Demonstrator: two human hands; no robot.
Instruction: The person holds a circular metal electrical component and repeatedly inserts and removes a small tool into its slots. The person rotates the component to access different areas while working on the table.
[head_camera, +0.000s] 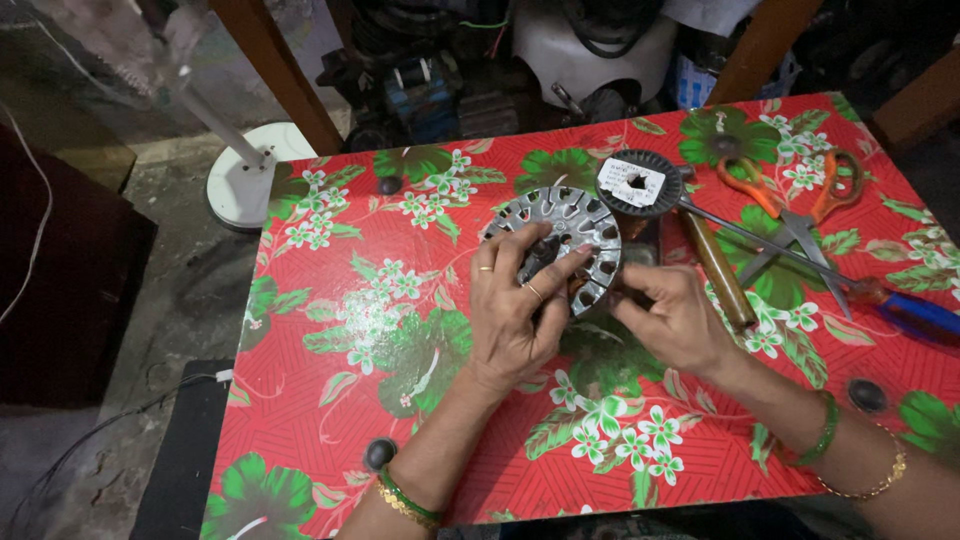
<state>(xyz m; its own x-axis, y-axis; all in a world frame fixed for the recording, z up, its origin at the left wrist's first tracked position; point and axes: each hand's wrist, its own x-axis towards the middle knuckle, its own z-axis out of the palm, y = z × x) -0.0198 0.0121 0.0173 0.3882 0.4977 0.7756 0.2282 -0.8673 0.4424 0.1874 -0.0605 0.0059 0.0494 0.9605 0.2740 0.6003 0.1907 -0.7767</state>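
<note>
While both hands, left hand (515, 305) and right hand (675, 320), grip the slotted motor cover (560, 240), scissors (790, 215) lie near the table edge (905, 150).

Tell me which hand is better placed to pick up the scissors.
Right hand, probably. The scissors lie on its side of the table, while the left hand grips the metal motor housing.

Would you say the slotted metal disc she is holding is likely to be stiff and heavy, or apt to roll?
The metal disc looks rigid and fairly heavy for its size. Its round rim might roll if stood on edge. The left hand and right hand both grip it.
</note>
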